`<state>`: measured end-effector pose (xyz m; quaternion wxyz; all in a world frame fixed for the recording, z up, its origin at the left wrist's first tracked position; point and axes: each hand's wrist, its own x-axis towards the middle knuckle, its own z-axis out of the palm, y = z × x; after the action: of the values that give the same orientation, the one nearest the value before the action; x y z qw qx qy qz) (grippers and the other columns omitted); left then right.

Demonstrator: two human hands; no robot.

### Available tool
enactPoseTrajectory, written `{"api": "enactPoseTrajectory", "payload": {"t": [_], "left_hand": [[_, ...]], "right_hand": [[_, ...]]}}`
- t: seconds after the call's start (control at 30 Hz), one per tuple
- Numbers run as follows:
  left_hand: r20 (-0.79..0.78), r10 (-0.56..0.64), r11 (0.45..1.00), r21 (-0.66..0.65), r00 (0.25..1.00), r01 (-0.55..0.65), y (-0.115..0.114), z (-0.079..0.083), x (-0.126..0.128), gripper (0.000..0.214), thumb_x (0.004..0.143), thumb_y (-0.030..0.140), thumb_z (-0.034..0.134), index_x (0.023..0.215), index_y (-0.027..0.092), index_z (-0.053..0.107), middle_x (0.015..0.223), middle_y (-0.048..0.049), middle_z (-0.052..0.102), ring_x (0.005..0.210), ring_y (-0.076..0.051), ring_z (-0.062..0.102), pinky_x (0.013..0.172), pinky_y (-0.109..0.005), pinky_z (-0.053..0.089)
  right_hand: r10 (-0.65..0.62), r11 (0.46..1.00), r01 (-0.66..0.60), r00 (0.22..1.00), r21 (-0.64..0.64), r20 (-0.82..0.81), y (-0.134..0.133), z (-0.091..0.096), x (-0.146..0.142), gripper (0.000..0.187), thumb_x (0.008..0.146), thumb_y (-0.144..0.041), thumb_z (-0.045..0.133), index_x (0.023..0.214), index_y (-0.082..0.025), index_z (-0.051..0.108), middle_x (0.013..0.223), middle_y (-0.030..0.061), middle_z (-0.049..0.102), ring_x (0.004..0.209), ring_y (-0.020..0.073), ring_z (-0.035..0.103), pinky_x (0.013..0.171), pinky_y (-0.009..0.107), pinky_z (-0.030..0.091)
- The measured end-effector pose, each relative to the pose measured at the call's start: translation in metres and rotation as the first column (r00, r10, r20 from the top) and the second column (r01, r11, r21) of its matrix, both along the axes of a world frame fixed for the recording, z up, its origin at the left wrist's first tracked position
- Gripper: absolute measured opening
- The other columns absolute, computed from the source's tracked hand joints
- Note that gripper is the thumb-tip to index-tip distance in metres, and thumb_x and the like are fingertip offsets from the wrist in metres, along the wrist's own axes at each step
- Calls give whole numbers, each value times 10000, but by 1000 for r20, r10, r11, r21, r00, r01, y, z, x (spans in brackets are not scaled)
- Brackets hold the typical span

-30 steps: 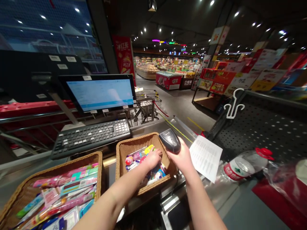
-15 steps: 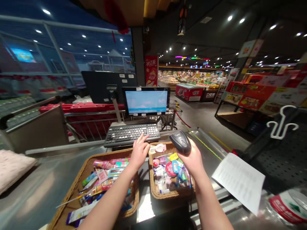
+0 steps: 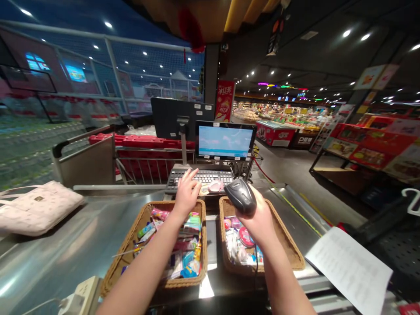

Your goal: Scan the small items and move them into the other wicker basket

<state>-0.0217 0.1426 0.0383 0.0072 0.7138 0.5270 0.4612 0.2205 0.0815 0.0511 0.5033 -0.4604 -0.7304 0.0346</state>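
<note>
My right hand point(image 3: 259, 218) is closed around a black barcode scanner point(image 3: 241, 196), held above the right wicker basket point(image 3: 288, 249) of small packaged sweets. My left hand point(image 3: 186, 192) reaches forward over the left wicker basket point(image 3: 131, 245), fingers spread, with the fingertips at the front edge of the keyboard point(image 3: 203, 177). A small pink packaged item point(image 3: 215, 187) lies just right of that hand, between keyboard and baskets. Behind the keyboard stands a lit screen point(image 3: 225, 141).
A pale pink handbag point(image 3: 36, 210) lies on the steel counter point(image 3: 75, 245) at left. A printed sheet point(image 3: 351, 267) lies at the right. A white power strip point(image 3: 80, 297) sits at the near left edge. Red trolleys point(image 3: 144, 144) and a rail stand behind the till.
The view has swung left and pulled back. My left hand left the right basket and moved up to the keyboard; a pink item now lies beside it. The scanner stays in my right hand.
</note>
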Motion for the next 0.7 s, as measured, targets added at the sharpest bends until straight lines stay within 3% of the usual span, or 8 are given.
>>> {"api": "enactPoseTrajectory", "payload": {"t": [0.3, 0.7], "left_hand": [[5, 23, 1000, 10, 1000, -23, -2, 1, -3, 320, 938, 310, 418, 707, 195, 607, 1453, -97, 544, 1435, -298, 375, 1149, -595, 301], [14, 101, 994, -32, 995, -101, -4, -7, -22, 271, 905, 279, 436, 717, 203, 615, 1479, -76, 518, 1434, -292, 381, 1148, -609, 286]], "right_hand": [[117, 993, -116, 993, -38, 27, -22, -6, -22, 494, 697, -211, 608, 1190, -187, 600, 1232, 123, 637, 1284, 334, 530, 1112, 504, 420], [193, 975, -184, 979, -127, 62, -19, -33, -52, 498, 647, -159, 618, 1144, -189, 626, 1186, 126, 651, 1313, 378, 492, 1120, 598, 362]]}}
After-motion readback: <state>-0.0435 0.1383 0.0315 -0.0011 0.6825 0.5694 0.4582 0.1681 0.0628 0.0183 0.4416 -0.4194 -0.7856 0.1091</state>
